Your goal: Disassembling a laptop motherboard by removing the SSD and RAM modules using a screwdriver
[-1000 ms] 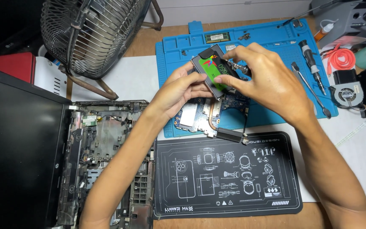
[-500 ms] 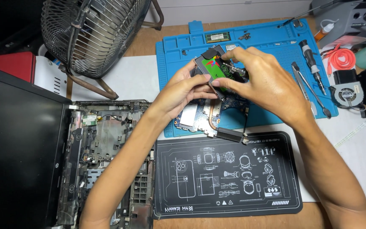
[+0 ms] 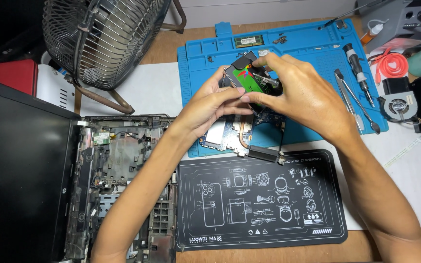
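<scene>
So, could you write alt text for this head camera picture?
Two bare hands, left hand and right hand, hold a small drive with a green label above a blue work mat. An opened laptop lies at left, a wire-caged fan behind.

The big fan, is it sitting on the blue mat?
No, the fan stands off to the side of the blue mat, on the table.

Both forearms reach forward and converge. The left hand [image 3: 210, 104] is cupped with its fingers curled inward, while the right hand [image 3: 298, 97] arches over from the right, fingertips pinched together and meeting the left hand's fingertips.
</scene>
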